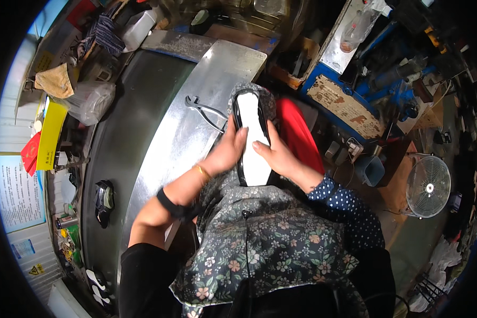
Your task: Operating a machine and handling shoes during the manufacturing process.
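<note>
A shoe upper, glossy black with a white sole face turned up, rests over my lap on the floral apron. My left hand grips its left edge, the thumb lying on the white face. From the other side my right hand holds the right edge, its thumb pressed on the white surface too. The fingers of both hands are partly hidden beneath the shoe. Just left of the shoe's upper part, a pair of pincers lies on the shiny metal plate, its handles reaching toward my left hand.
Beyond the metal plate on my left runs a dark conveyor belt carrying a black shoe. Red cloth or plastic is right of my hands. Further right stand a blue machine frame, a grey bin and a fan.
</note>
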The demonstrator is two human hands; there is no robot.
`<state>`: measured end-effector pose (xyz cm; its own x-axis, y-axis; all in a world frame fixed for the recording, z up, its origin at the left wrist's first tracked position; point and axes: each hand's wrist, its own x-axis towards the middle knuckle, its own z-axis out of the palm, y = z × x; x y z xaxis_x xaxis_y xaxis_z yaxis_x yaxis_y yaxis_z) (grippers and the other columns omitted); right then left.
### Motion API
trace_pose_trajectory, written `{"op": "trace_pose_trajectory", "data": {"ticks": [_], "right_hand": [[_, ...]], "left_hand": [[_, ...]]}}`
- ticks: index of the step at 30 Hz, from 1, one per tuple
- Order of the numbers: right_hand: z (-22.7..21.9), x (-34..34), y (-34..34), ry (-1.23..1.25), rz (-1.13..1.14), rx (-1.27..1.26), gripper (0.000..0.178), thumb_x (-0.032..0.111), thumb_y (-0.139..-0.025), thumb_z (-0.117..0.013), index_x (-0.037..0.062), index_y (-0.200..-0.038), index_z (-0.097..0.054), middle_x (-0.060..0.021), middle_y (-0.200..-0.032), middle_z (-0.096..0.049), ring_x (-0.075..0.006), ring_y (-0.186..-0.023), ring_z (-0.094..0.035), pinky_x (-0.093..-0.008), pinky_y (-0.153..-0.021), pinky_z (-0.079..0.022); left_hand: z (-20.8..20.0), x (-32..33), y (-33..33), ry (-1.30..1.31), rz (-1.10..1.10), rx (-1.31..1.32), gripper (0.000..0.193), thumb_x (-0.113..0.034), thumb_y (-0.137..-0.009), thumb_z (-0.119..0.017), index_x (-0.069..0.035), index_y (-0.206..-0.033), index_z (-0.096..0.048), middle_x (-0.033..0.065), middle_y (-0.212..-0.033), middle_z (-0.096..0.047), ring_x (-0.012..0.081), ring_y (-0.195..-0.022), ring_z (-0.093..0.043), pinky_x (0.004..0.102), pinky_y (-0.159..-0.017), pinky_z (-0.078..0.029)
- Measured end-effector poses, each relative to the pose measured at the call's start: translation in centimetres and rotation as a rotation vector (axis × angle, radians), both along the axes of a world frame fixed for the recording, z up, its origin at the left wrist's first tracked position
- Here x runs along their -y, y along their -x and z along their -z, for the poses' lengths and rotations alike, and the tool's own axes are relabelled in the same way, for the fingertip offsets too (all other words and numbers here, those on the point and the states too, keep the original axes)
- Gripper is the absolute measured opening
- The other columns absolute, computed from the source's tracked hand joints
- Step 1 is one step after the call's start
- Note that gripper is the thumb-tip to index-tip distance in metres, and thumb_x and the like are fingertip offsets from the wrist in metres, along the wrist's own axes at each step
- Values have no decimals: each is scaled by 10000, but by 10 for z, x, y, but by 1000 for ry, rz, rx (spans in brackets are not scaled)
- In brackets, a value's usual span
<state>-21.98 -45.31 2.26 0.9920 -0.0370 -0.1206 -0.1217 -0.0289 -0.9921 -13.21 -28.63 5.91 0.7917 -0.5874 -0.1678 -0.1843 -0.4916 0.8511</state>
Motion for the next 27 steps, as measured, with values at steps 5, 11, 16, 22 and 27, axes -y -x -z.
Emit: {"op": "trace_pose_trajectory", "data": {"ticks": [5,11,16,22,27], "right_hand": [[-7,5,17,30,-23,20,832,178,-964,-644,-84,-1538,-102,-297,-1539,-318,-330,-1435,-347,-388,-1161,-308],[-108,61,-11,282,-509,-57,827,118,-902,-684,69,-1578,-210,-231,-1541,-389,-301,-1408,-419,-374,-1137,-349],[-124,66,-8,560,-766,110,774,167,-812,-767,60,-1484,-398,-228,-1390,-542,-373,-1253,-555,-418,-1049,-451],[-61,88,59,501,-368,109,471,166,-712,-856,17,-1129,-696,-128,-1048,-658,-287,-979,-651,-367,-868,-514],[-53,89,75,586,-68,268,225,155,-804,-782,12,-973,-742,-113,-886,-704,-280,-850,-679,-373,-753,-533]], "left_hand": [[26,7,50,208,-190,194,700,-345,-1071,-396,54,-1558,-92,284,-1577,-253,364,-1466,-283,398,-1195,-229],[-50,-25,-33,574,-265,-206,592,-418,-1068,-373,25,-1458,-413,169,-1471,-484,231,-1349,-456,364,-1148,-317],[-76,-40,-47,127,520,-500,649,-383,-903,-679,25,-1388,-543,159,-1465,-513,264,-1386,-436,375,-1163,-302],[-21,17,8,-127,806,-139,669,-484,-817,-778,-106,-1344,-616,189,-1220,-589,337,-1179,-560,380,-1018,-431],[4,60,-7,102,964,-94,620,-456,-830,-789,-3,-1214,-611,166,-1238,-571,309,-1175,-552,364,-1001,-438]]}}
